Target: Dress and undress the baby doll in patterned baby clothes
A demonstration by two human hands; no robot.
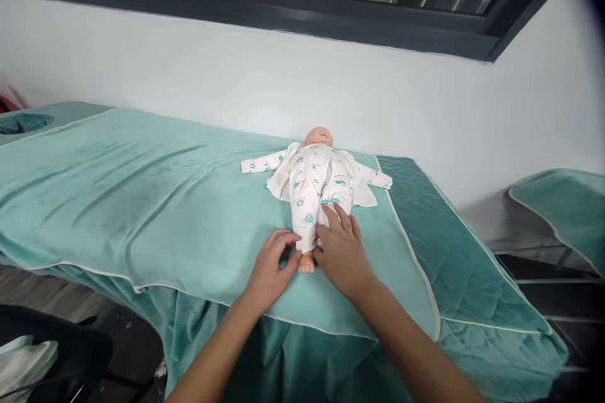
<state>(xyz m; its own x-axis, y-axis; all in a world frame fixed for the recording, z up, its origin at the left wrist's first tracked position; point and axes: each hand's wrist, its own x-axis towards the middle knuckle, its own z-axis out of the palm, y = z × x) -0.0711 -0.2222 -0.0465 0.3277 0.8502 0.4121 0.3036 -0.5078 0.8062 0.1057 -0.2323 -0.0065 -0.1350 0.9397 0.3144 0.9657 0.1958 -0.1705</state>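
Note:
A baby doll [318,135] lies on its back on a light green sheet [212,214], its head toward the wall. It wears a white printed top [265,162] with both sleeves spread out and matching white trousers [305,201]. My left hand [274,264] has thumb and fingertips closed at the outer side of one trouser cuff, just above a bare foot [307,263]. From the other side, my right hand [343,252] holds the same cuff with thumb and forefinger, while its other fingers rest across the second leg. That second foot is hidden beneath my right hand.
Under the sheet is a bed with a dark green quilted cover [454,252]. A white wall [189,69] and a dark-framed window [359,22] with bars run behind it. At lower left is a black chair [80,340] with folded cloth [28,365]; another green-covered bed [562,201] stands right.

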